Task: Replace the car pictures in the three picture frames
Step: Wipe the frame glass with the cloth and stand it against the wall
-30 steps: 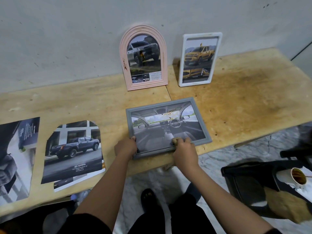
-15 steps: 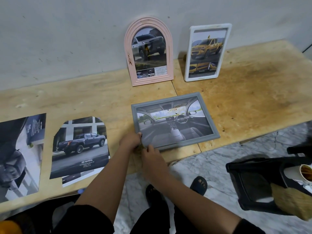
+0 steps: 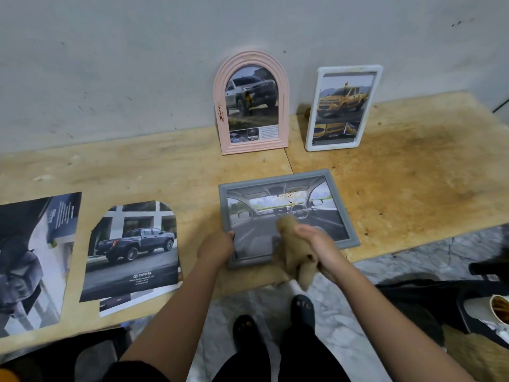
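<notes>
head — grey frame (image 3: 275,180), left hand (image 3: 216,248) gripping corner

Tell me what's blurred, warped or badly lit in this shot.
Head view: the right hand and the tan cloth it grips are blurred over the grey frame; the left hand holding its edge is sharper. Head view: wide-angle bend curves the table edge and splays the pink frame and white frame. Head view: soft even light, faint shadows, no strong glare.
</notes>
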